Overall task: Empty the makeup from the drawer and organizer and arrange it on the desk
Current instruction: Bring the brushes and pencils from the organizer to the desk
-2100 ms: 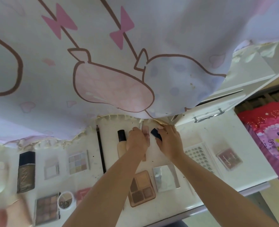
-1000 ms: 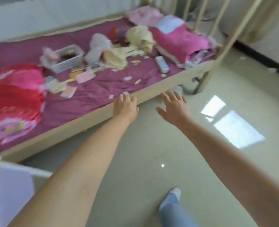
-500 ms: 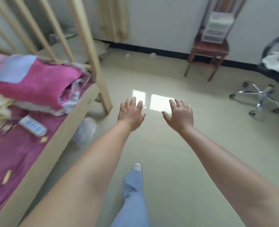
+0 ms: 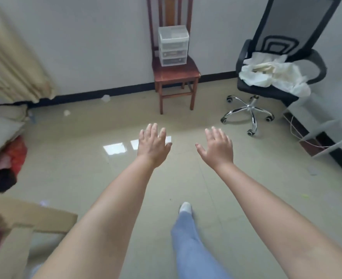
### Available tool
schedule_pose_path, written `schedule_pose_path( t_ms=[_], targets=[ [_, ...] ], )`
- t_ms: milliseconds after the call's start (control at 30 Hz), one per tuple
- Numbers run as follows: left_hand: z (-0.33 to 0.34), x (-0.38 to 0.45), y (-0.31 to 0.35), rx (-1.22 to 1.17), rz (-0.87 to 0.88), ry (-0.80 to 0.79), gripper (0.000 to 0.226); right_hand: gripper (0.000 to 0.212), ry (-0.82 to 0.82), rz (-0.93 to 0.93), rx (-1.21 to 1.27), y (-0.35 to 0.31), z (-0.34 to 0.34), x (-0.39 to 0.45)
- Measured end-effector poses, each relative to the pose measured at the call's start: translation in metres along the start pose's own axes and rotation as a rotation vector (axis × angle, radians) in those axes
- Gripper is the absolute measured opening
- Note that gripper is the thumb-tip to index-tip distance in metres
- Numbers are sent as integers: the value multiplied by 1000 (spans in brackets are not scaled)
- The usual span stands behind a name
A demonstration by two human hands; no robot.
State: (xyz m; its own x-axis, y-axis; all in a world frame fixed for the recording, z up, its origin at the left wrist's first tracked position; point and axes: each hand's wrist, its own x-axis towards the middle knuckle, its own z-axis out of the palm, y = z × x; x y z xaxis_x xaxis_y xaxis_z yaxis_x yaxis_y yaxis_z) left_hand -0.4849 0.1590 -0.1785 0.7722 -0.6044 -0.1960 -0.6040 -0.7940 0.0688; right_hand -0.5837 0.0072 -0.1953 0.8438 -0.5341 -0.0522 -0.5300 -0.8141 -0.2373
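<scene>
**Both hands out, nothing held, organizer far across the room**

The floor (image 4: 89, 178) filled most of the view, pale and glossy. A black office chair (image 4: 276, 73) stood at the far right with white cloth (image 4: 274, 74) heaped on its seat. A wooden chair (image 4: 176, 77) stood against the far wall. Both forearms reached forward, backs up. The left hand (image 4: 153, 144) and right hand (image 4: 217, 148) hung apart over the floor, fingers straight and spread, gripping nothing. The clear organizer (image 4: 173, 45) sat upright on the wooden chair's seat, its long axis vertical, three drawers stacked with fronts facing near. One foot (image 4: 185, 207) stepped forward below.
</scene>
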Motion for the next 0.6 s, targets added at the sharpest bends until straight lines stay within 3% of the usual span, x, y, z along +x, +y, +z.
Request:
schedule_pose_path(
  t_ms=[600],
  targets=[
    [-114,535,-71,11,-29,38,55,59,53,-25,-9,-31,-35,570]
  ],
)
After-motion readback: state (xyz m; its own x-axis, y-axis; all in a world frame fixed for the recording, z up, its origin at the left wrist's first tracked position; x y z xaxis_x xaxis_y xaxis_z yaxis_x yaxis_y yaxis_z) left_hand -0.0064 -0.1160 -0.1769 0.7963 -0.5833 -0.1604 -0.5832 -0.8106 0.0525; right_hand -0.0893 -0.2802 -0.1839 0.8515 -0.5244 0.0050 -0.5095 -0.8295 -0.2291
